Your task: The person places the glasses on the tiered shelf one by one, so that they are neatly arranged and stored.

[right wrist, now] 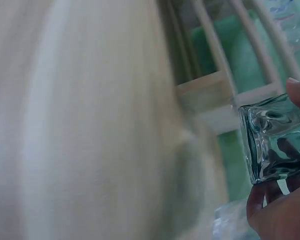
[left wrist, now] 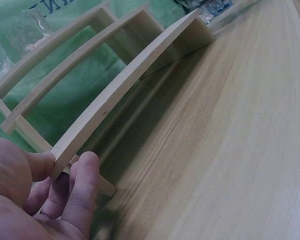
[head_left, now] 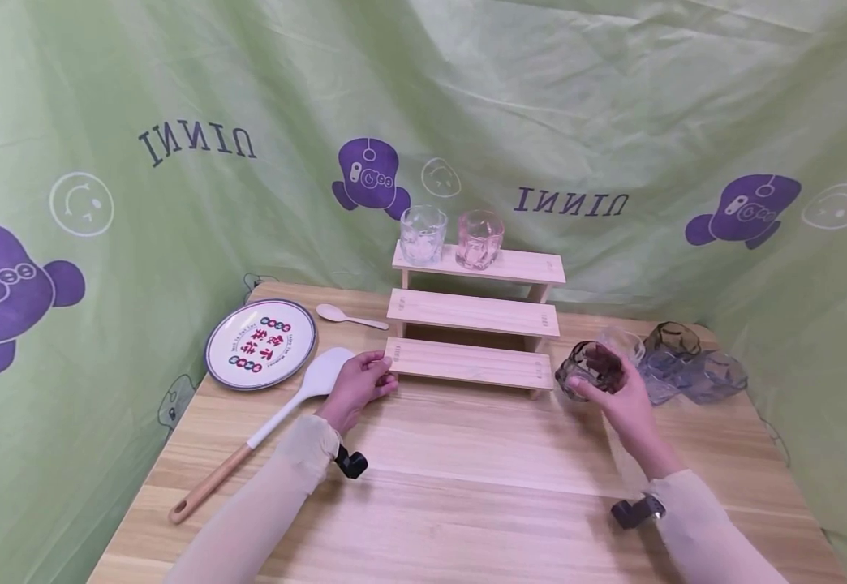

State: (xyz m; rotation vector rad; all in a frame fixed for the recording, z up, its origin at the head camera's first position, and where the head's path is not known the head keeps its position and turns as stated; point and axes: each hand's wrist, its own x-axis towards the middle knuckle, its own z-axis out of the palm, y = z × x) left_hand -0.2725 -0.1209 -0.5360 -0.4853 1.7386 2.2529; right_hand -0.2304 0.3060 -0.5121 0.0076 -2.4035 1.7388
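My left hand (head_left: 358, 388) pinches the left end of the lowest board of a three-step wooden display rack (head_left: 470, 362). In the left wrist view, the thumb (left wrist: 41, 165) lies at the board's end, with the fingers curled below. To the right of the rack, my right hand (head_left: 626, 401) grips a dark smoky drinking glass (head_left: 586, 371). In the right wrist view this faceted glass (right wrist: 275, 137) sits between thumb and fingers, close to the rack's end. On the top step stand a clear glass (head_left: 423, 235) and a pinkish glass (head_left: 479, 241).
Several more glasses (head_left: 715, 380), bluish, dark and clear, cluster at the table's right rear. On the left lie a decorated plate (head_left: 292, 324), a small white spoon (head_left: 334, 313) and a white spatula (head_left: 266, 426) with a wooden handle. A green curtain (head_left: 307, 73) surrounds the table (head_left: 467, 487).
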